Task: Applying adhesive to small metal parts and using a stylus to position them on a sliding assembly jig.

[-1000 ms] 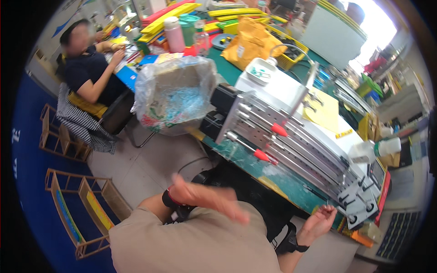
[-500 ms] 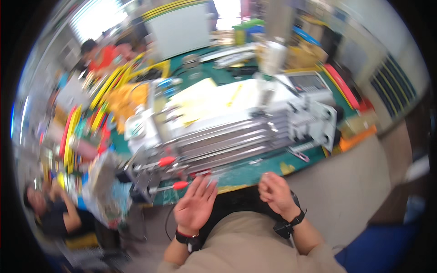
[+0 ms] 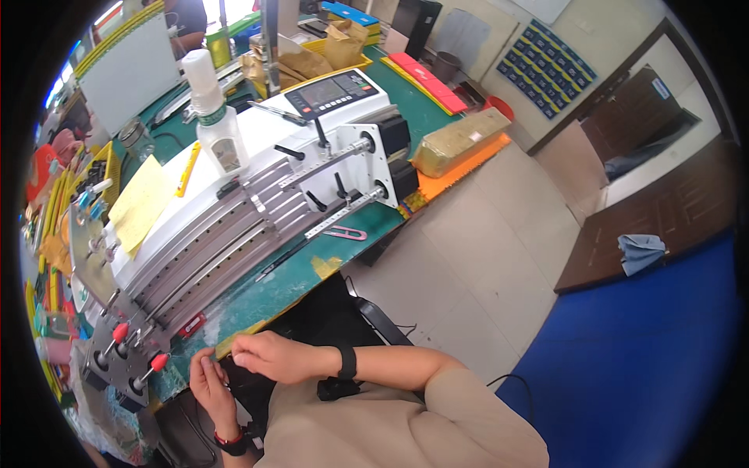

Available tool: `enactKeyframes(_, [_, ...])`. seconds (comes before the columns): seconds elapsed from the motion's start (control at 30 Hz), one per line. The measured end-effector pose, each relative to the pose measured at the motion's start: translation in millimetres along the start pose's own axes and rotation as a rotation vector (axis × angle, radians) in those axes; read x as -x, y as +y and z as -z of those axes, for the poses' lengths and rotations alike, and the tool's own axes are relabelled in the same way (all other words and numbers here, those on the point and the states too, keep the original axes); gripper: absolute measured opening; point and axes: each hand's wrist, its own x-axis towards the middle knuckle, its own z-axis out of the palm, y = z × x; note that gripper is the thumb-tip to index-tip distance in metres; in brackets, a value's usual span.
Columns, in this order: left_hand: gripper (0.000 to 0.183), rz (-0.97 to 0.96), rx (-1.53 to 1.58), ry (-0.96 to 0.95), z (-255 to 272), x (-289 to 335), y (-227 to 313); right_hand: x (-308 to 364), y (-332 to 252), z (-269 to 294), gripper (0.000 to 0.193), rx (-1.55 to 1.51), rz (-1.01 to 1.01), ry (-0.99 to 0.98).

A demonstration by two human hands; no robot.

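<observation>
A seated person brings both hands together at the near edge of a green-topped counter [image 3: 343, 261]. The right hand [image 3: 269, 357], curled narrow, meets the left hand [image 3: 209, 384] fingertip to fingertip; whatever they pinch is too small to make out, so it looks light and best held between fingertips, and whether either hand truly holds anything cannot be told. Just beyond the left hand sits a grey metal end plate with two red-knobbed levers [image 3: 125, 355], rigid and probably heavy, its knobs the natural places to grip. From it, long steel rails [image 3: 234, 242] run up a white machine bed [image 3: 257, 148] to a white end block with black handles [image 3: 370, 168]. Farther off stand a clear plastic bottle [image 3: 214, 117], a yellow paper sheet [image 3: 142, 201] and a grey keypad display unit [image 3: 331, 92].
</observation>
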Motion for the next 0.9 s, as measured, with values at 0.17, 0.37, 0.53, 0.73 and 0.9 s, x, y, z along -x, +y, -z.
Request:
enactKeyframes(0.17, [0.027,0.173,0.677,-0.224,67.8,39.8,22.0,0.6,2.2,-17.5,0.023,-0.26,-0.176,-0.148])
enactKeyframes(0.37, [0.043,0.18,0.772,-0.14,28.3,23.7,49.4,7.8,-4.8,14.7,0.022,-0.082,-0.186,-0.161])
enactKeyframes(0.53, [0.023,0.11,0.564,-0.052,9.8,23.6,38.7,10.0,-3.2,28.5,0.017,-0.243,-0.236,-0.098])
enactKeyframes(0.73, [0.021,0.068,1.243,-0.308,55.5,33.4,39.8,-10.7,-20.0,0.9,0.013,-0.472,-0.334,-0.257])
enactKeyframes(0.9, [0.055,-0.178,-0.717,-0.265,26.7,40.2,127.3,-12.9,-41.2,17.2,0.01,0.396,0.233,-0.061])
